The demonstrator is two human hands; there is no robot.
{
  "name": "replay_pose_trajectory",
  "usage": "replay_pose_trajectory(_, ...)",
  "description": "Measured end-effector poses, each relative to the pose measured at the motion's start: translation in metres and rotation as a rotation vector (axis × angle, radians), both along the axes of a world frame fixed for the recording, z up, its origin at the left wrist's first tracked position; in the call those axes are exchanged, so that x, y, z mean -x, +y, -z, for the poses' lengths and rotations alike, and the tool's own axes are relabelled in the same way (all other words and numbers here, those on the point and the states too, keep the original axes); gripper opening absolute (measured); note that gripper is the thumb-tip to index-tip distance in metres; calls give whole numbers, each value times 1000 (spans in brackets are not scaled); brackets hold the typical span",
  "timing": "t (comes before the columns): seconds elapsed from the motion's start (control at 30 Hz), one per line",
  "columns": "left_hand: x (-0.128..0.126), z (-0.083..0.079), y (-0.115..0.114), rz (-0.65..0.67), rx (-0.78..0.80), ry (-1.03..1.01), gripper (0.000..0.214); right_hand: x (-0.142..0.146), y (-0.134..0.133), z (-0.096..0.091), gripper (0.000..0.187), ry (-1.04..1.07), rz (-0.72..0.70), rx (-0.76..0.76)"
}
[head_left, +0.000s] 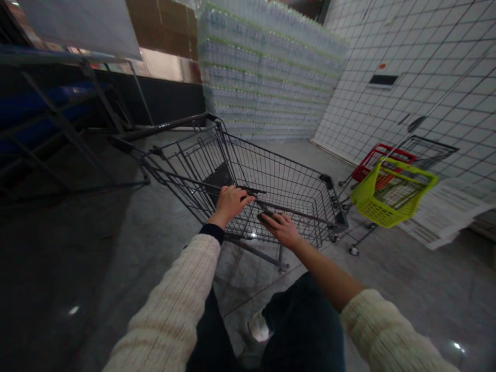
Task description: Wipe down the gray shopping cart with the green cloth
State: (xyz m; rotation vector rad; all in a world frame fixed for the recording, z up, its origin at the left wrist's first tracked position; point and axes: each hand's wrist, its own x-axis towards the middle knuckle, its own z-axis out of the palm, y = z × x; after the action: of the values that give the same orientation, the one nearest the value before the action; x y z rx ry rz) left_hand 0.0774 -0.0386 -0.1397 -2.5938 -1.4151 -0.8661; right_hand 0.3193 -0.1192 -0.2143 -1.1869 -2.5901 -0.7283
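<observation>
A grey wire shopping cart stands right in front of me, its handle toward the left. My left hand is closed over the near top rail, fingers curled over it and thumb side toward the right. A little lower and to the right, my right hand has its fingers pressed together at the same rail, on a small dark piece that I cannot make out. Another thin dark strip shows just beyond my left fingers. The cart's wire basket holds nothing that I can see.
Behind the cart rises a tall stack of bottled water packs. To the right are a yellow-green basket, a red basket on a wheeled frame, and large paper sheets. A metal rack with blue items stands left.
</observation>
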Motion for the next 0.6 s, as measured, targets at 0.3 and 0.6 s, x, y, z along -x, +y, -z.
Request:
replay_pose_trajectory(0.3,-3,1,1,-3,5,-19,46,-26,-44,26,34,-42,40,177)
replay_pose_trajectory(0.6,-5,0,0,-8,-24,21,47,15,11,-6,40,13,-28,0)
